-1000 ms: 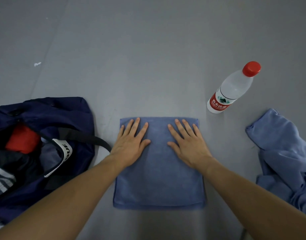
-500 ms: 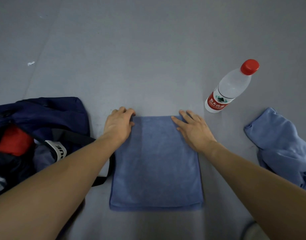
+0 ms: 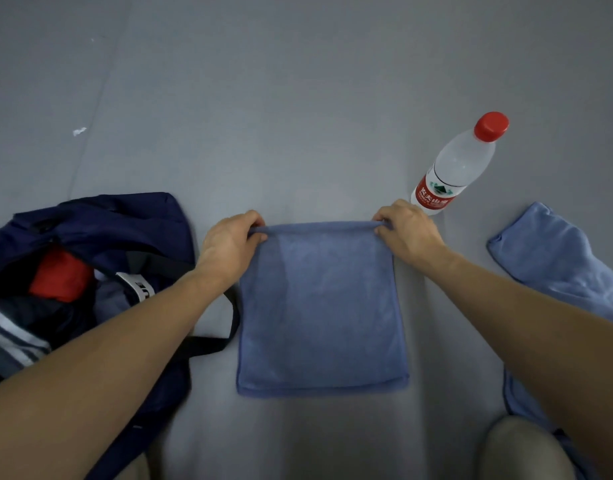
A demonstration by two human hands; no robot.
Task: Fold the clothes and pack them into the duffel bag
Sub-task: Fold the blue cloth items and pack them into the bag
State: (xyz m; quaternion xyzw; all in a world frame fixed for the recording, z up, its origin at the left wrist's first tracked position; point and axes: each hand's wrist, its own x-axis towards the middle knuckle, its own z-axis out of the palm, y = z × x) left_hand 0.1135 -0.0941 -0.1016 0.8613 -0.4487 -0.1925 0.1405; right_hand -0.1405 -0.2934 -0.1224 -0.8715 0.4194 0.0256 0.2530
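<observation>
Grey floor (image 3: 298, 98) carried, left to right: navy duffel bag (image 3: 118, 220), folded blue cloth (image 3: 318, 306), upright water bottle (image 3: 460, 168), crumpled blue garment (image 3: 554, 258) — white scrap (image 3: 79, 131) far left.

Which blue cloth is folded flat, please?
The middle cloth, its far corners held by the left hand and right hand; the right cloth lies rumpled.

Both hands, left (image 3: 228, 242) and right (image 3: 407, 230), pinch the folded blue cloth's (image 3: 320, 313) far corners.

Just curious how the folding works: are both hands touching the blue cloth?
Touching. The head view shows the left hand and the right hand each pinching a far corner of the cloth, fingers curled round its edge.
</observation>
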